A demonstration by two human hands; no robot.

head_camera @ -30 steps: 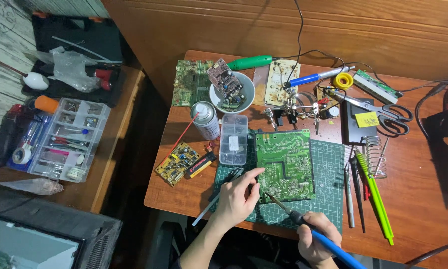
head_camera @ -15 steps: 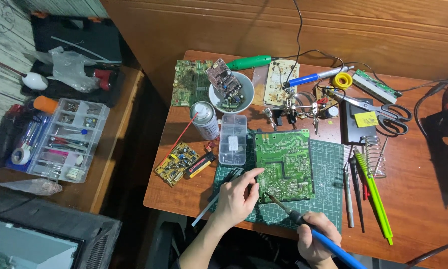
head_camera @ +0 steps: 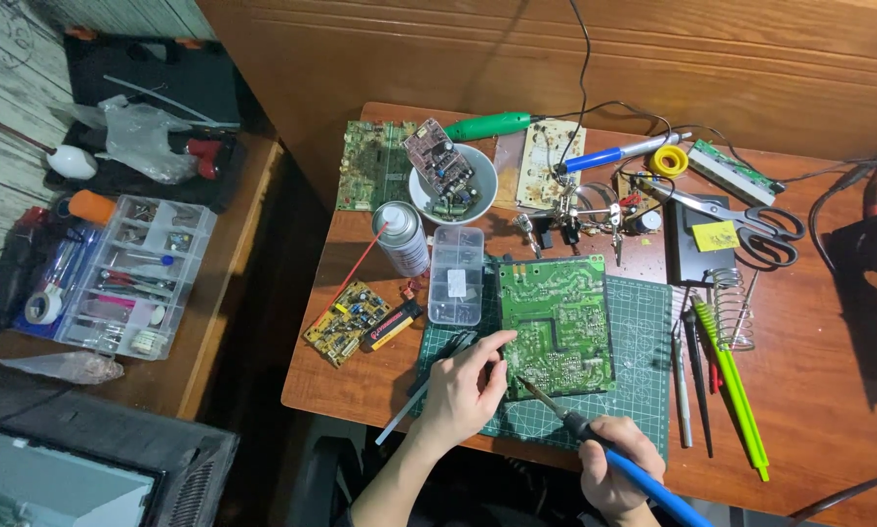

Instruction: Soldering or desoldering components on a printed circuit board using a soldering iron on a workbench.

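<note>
A green circuit board (head_camera: 556, 322) lies on a green cutting mat (head_camera: 643, 361) near the table's front edge. My left hand (head_camera: 461, 390) holds a thin grey tool (head_camera: 399, 422) like a pen, its fingertips at the board's lower left edge. My right hand (head_camera: 614, 466) grips a blue-handled soldering iron (head_camera: 595, 439). The iron's tip touches the board's lower left corner, right beside my left fingertips.
Behind the board stand a clear plastic box (head_camera: 456, 273), a spray can (head_camera: 400, 237), a white bowl of parts (head_camera: 450, 181) and a helping-hands stand (head_camera: 580, 210). Scissors (head_camera: 751, 224), pens and a green tool (head_camera: 731, 385) lie at right. A parts organiser (head_camera: 131, 278) sits on the side bench.
</note>
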